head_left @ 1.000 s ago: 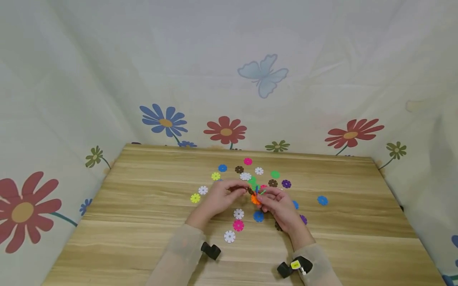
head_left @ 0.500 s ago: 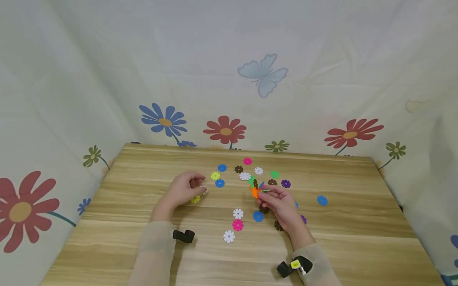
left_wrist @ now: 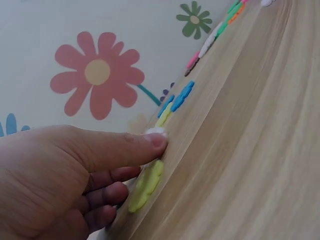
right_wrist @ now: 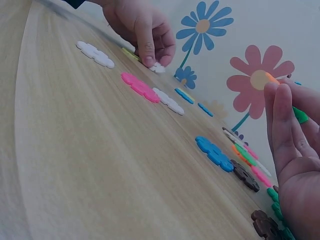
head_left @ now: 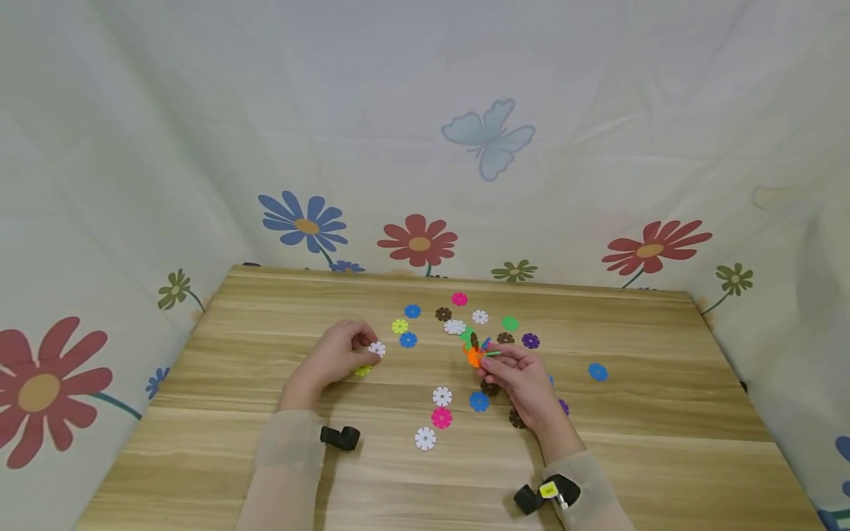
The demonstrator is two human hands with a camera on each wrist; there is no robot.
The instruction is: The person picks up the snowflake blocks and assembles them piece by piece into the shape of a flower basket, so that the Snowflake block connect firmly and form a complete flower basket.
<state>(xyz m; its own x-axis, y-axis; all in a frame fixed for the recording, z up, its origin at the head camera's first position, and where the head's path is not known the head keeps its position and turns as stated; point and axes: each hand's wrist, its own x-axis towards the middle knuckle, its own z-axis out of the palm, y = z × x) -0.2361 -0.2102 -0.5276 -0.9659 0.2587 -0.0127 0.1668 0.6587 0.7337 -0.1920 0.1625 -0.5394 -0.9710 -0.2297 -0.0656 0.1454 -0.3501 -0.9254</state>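
Left hand [head_left: 332,356] pinches a white, round, notched plastic disc [head_left: 377,349], nearer the left edge of the wood-grained table [head_left: 192,450] than its right. Right hand [head_left: 524,382], well apart, grips a multicoloured plastic disc cluster [head_left: 474,358], rightward of the white piece.

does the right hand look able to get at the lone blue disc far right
Probably yes: nothing tall stands between the right hand and the blue disc, though that hand holds joined discs.
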